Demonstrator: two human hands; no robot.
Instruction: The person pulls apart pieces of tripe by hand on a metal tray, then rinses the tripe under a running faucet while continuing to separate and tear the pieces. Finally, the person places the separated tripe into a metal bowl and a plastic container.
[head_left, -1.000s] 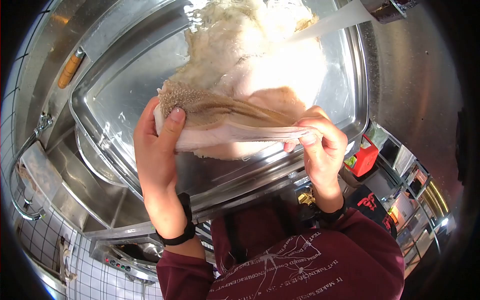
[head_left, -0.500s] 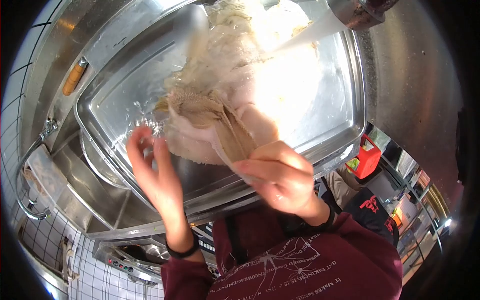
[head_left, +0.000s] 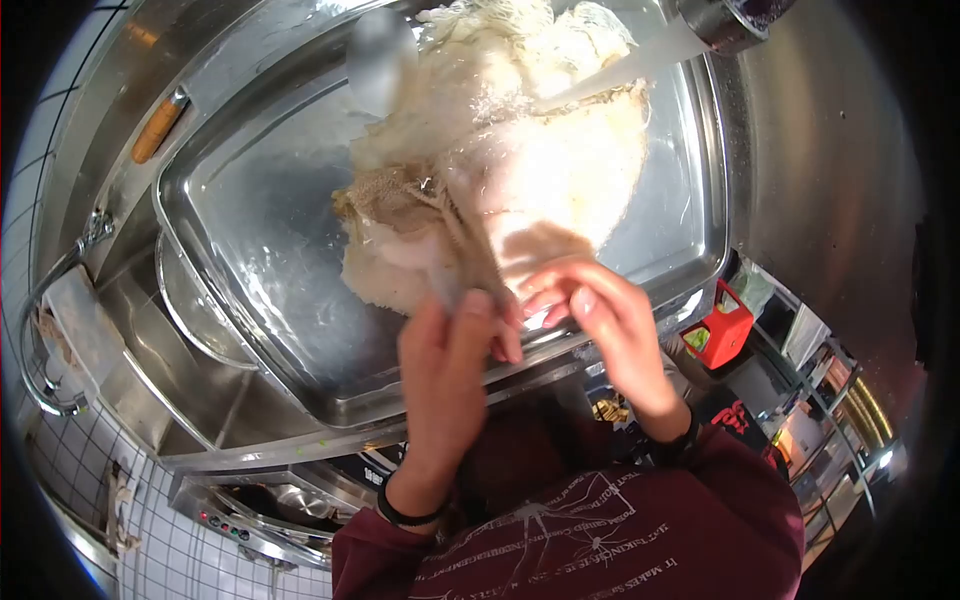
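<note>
Tripe (head_left: 490,170) lying in the steel tray (head_left: 250,250), tap (head_left: 720,20) above the tray's far right corner, left hand (head_left: 450,370) and right hand (head_left: 600,310) side by side at the tripe's near edge, knife handle (head_left: 160,125) on the ledge left of the tray, box (head_left: 725,330) below the tray's right corner

- A large steel tray (head_left: 690,215) carries the load; it sits over a steel sink (head_left: 140,320), its near rim toward the person.
- A pale mass of tripe (head_left: 500,170) lies in the tray, filling the middle and far part.
- Water (head_left: 620,70) from a tap (head_left: 725,22) at the upper right falls onto the tripe.
- The tray's left floor is wet and bare.
- An orange-handled tool (head_left: 160,126) lies on the steel ledge left of the tray.
</note>
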